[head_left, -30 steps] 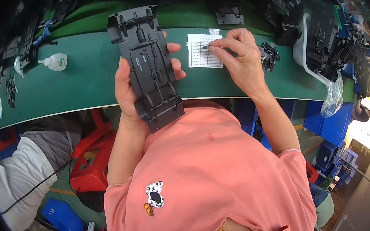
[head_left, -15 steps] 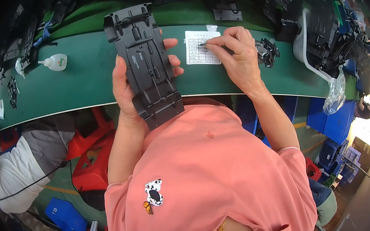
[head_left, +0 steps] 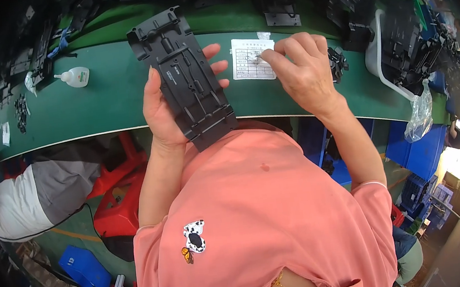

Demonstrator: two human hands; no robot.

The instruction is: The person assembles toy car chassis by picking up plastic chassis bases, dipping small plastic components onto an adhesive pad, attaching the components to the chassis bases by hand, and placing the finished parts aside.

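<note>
My left hand [head_left: 162, 108] grips a long black plastic chassis plate [head_left: 184, 78], holding it tilted over the near edge of the green workbench [head_left: 102, 103]. My right hand [head_left: 304, 74] rests on the bench beside it, fingertips pinched on something very small over a white printed paper slip [head_left: 252, 60]. What the fingers pinch is too small to make out. Below both arms my pink shirt fills the view.
A white glue bottle [head_left: 74, 77] lies at the bench's left. Black plastic parts are piled along the far edge and in a white tray [head_left: 380, 52] at right. A small black part [head_left: 338, 62] sits right of my hand. Another person in a white shirt [head_left: 9, 203] sits at left, next to red stools [head_left: 118, 203].
The chassis plate and my left hand have shifted slightly toward the bench. My right hand stays pinched over the paper slip, fingers working a little.
</note>
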